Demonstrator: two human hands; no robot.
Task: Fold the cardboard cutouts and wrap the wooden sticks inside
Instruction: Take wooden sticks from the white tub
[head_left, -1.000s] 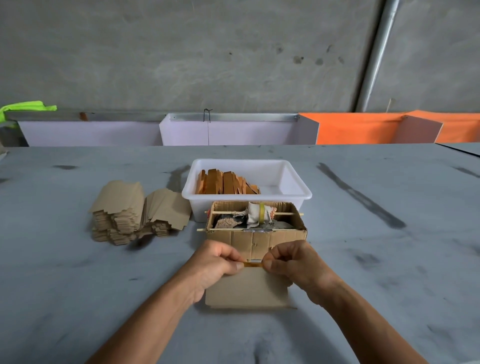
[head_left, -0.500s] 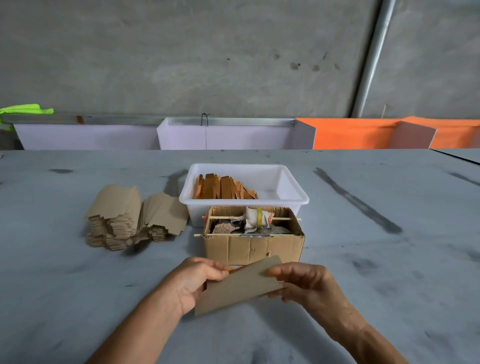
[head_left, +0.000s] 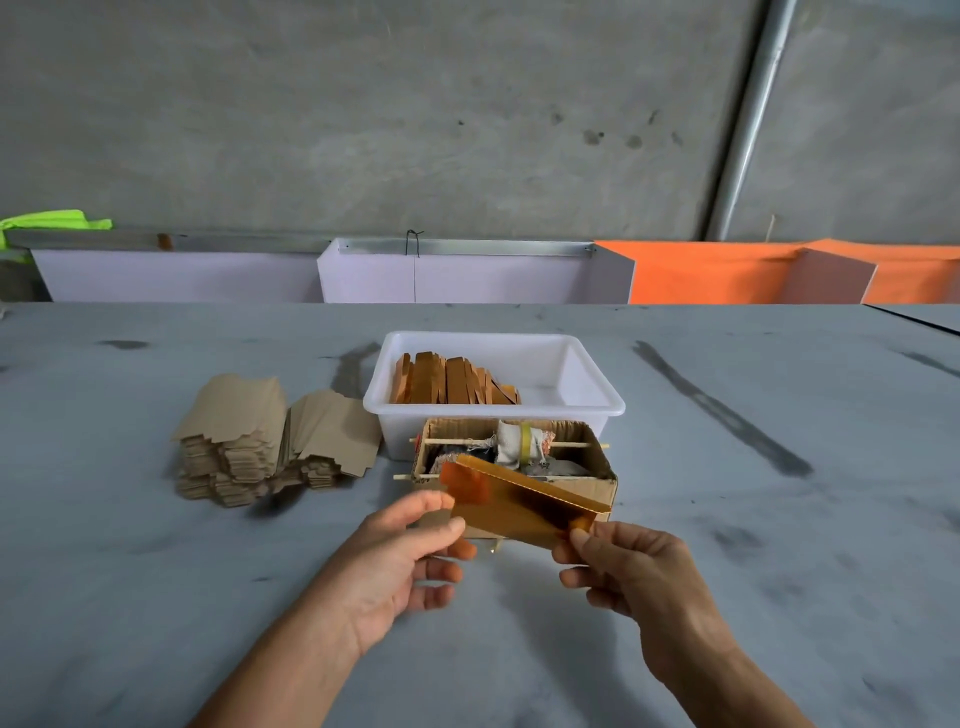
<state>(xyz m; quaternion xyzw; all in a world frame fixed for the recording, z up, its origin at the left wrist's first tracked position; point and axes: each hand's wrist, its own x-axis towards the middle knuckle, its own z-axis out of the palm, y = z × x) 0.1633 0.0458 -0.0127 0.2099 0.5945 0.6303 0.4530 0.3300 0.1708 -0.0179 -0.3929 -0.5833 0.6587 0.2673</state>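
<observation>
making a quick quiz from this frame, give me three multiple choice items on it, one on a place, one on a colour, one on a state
1. Where does the stack of cardboard cutouts lie?
A. left of the white tub
B. inside the white tub
C. right of the small cardboard box

2. What colour is the face of the folded cutout turned toward the camera?
A. white
B. shiny orange-gold
C. green

3. How is the folded cutout placed?
A. flat on the table
B. dropped in the tub
C. lifted off the table between both hands

Answers:
1 A, the stack sits on the table left of the white tub.
2 B, that face shows a glossy orange-gold.
3 C, the left hand and right hand pinch its ends in the air.
</observation>
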